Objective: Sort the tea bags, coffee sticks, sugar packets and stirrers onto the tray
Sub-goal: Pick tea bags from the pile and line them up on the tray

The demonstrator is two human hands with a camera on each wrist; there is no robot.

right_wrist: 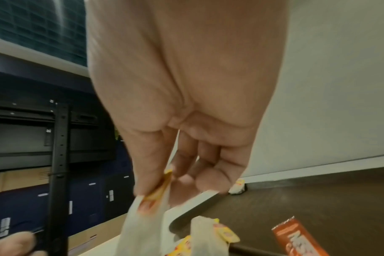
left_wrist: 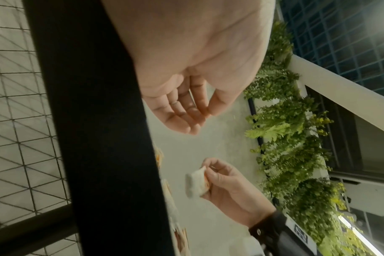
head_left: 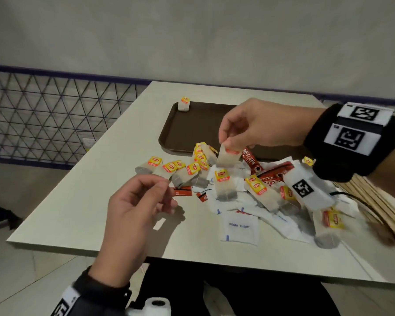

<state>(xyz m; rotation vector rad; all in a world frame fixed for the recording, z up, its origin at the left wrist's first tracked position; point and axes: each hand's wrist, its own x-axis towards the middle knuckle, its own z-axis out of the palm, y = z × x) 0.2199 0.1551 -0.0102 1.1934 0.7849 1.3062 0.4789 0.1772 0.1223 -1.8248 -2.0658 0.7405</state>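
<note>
Surface [head_left: 78, 213] is filling frame centre, brown tray [head_left: 192, 126] lying upper centre with one tea bag [head_left: 184, 104] at its far-left corner. Right hand [head_left: 255, 124] is pinching a tea bag [head_left: 227, 157] above the pile [head_left: 249, 190]. Left hand [head_left: 132, 215] is hovering lower left, loosely curled, holding nothing.

One tea bag [head_left: 183, 104] sits in the brown tray's [head_left: 192, 133] far corner; other bags lie heaped beside it.

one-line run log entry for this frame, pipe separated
phase: sorting tea bags | right hand: pinching tea bag above pile | left hand: empty, fingers curled | tray: one tea bag in far-left corner
</note>
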